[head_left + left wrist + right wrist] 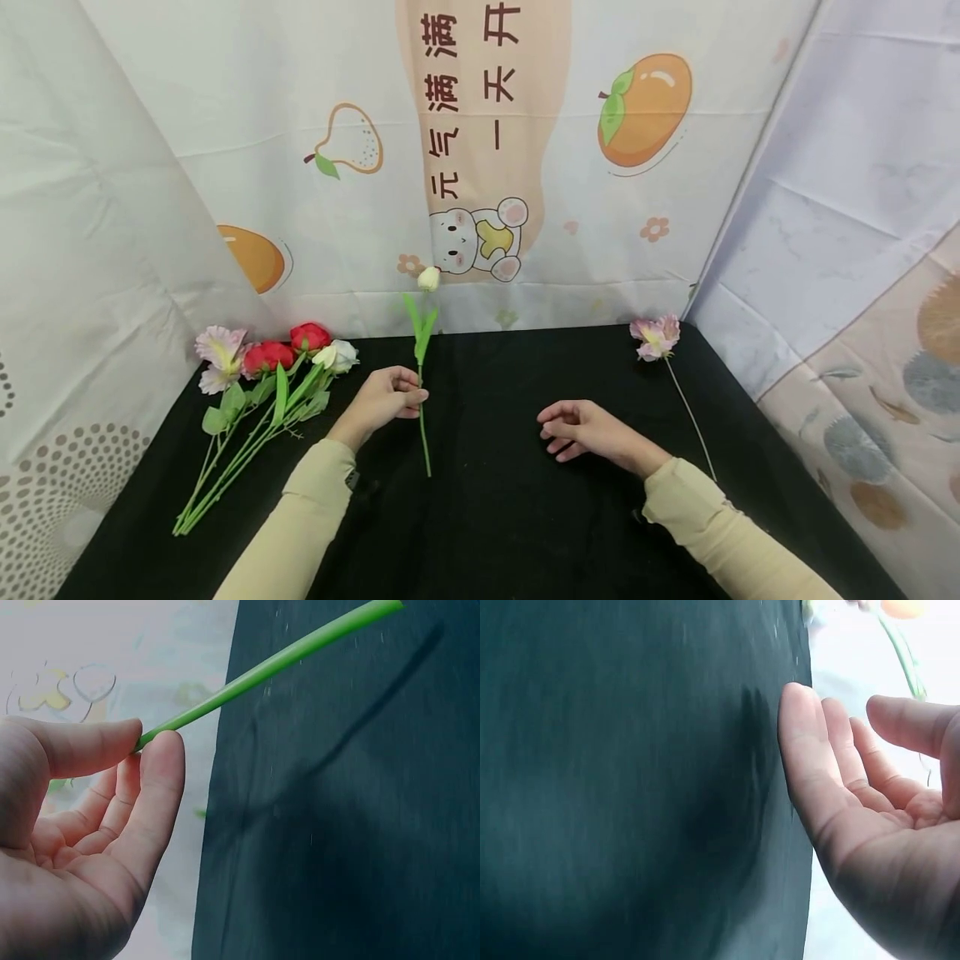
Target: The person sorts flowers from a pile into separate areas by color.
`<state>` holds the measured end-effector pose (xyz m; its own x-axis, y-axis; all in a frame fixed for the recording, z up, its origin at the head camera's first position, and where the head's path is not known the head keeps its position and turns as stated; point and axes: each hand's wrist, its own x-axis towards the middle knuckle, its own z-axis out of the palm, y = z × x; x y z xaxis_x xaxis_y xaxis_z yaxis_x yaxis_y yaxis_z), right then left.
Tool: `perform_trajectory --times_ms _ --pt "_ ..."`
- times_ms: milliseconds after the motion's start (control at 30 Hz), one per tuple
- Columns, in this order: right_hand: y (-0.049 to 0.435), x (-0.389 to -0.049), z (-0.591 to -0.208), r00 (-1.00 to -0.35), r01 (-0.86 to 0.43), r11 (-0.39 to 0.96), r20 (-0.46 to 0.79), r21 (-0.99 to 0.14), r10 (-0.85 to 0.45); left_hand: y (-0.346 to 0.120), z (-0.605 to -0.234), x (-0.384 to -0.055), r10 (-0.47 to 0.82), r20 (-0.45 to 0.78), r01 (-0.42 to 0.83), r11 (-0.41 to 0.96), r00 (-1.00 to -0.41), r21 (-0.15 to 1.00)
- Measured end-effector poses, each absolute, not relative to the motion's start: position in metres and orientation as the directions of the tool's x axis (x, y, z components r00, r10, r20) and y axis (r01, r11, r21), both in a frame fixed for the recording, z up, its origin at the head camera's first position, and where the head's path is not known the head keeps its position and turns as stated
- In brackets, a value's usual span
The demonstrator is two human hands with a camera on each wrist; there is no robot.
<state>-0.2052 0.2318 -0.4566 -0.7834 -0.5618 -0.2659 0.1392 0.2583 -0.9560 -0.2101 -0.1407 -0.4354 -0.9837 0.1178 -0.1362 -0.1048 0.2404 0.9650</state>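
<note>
My left hand [386,397] pinches the green stem of a white tulip [428,279] between thumb and fingertips, holding it upright over the black cloth. In the left wrist view the stem [292,660] runs out past the thumb and casts a shadow on the cloth. To the right, my right hand [588,431] hovers over the cloth with loosely bent fingers and nothing in them; the right wrist view shows a gap between its thumb and fingers [802,742].
Left of my left hand lies a bunch of artificial flowers: red blooms [268,357], a white bloom [337,356] and a pink one [221,357], stems together. A single pink flower [657,337] lies at the right. Printed curtains [480,308] stand behind the black cloth [495,517].
</note>
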Motion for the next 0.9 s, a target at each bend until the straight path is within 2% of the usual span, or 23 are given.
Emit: perform_trajectory --times_ms 267,467,767,900 --pt "0.201 -0.191 -0.452 -0.747 0.123 0.239 -0.249 -0.963 -0.617 -0.101 -0.438 -0.218 0.150 -0.174 -0.152 0.149 -0.973 0.977" --pt "0.183 -0.185 -0.448 -0.766 0.097 0.246 -0.231 -0.964 -0.601 -0.075 -0.437 -0.220 0.217 -0.130 -0.107 0.115 -0.967 0.988" --pt "0.171 -0.187 -0.453 -0.775 0.110 0.217 -0.221 -0.970 -0.593 -0.063 -0.434 -0.222 0.271 -0.107 -0.084 0.095 -0.957 0.992" --pt "0.168 -0.186 -0.456 -0.800 0.103 0.201 -0.201 -0.974 -0.566 -0.054 -0.435 -0.222 0.303 -0.089 -0.062 0.098 -0.949 0.993"
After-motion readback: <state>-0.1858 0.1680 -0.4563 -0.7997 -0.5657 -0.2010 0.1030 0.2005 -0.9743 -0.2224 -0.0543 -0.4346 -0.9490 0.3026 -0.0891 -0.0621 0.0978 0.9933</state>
